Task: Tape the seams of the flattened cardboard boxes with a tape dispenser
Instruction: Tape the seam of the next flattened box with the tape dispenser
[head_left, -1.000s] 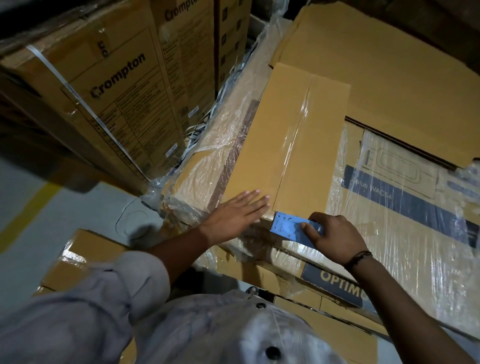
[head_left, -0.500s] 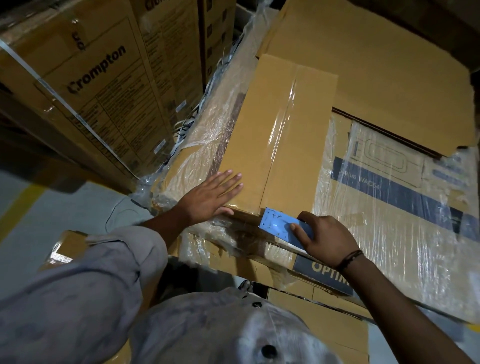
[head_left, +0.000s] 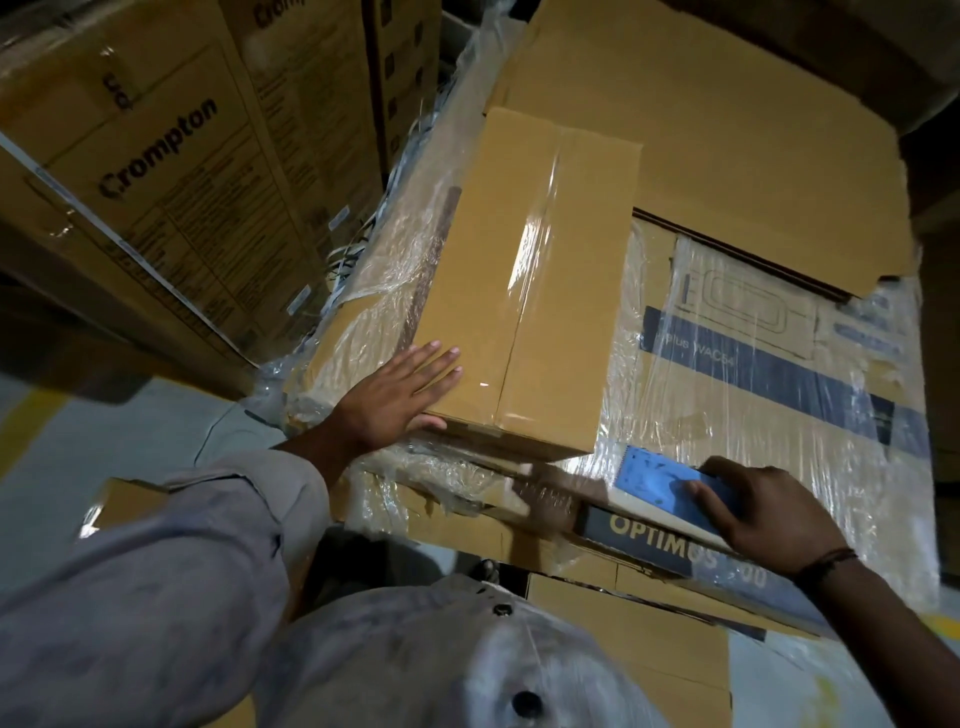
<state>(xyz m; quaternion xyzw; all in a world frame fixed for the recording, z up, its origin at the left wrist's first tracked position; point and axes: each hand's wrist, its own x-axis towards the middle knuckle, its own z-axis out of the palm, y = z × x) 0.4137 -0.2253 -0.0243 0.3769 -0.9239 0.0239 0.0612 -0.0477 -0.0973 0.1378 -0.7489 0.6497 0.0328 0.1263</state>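
Meanwhile, right hand (head_left: 763, 512) grip clamps the tape dispenser (head_left: 662, 480); left hand (head_left: 397, 395) rests spread flat on the cardboard box (head_left: 524, 291).

"crompton" on stacked carton (head_left: 156, 156); "optimus" on wrapped box edge (head_left: 654, 540) (following digits blurred).

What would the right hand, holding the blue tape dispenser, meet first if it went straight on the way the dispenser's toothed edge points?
Probably the near right corner of the taped brown cardboard box; the right hand aims the blue tape dispenser up-left toward it, though depth is unclear.
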